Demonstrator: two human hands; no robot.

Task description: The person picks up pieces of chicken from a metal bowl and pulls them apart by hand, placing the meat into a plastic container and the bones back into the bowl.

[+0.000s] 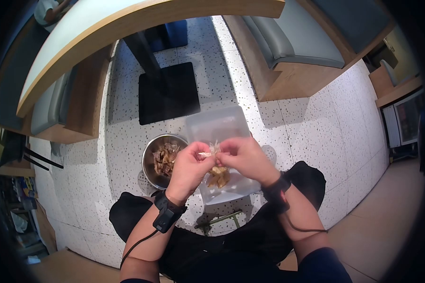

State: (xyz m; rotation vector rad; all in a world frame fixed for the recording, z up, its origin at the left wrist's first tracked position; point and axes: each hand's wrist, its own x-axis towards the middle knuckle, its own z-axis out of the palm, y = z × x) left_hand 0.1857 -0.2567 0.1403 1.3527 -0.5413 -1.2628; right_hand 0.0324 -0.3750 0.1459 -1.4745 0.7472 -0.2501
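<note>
Above a translucent plastic bin (216, 119), my left hand (192, 162) and my right hand (241, 155) meet, their fingertips pinched on a small pale, wispy piece (214, 148). Too small to identify, the piece lies between both thumbs and forefingers. Yellow-brown pieces (218, 178) rest in the bin below my hands. Left of the bin, close by my left hand, a round metal bowl (148, 166) holds brownish, dry-looking pieces (165, 158). Part of the bin is hidden behind my hands.
A curved table edge (127, 20) crosses the top, with a black table base (169, 93) on the speckled floor (288, 137). Padded benches (311, 42) stand at both sides. A person's arm (56, 13) shows at the top left. My knees flank the bin.
</note>
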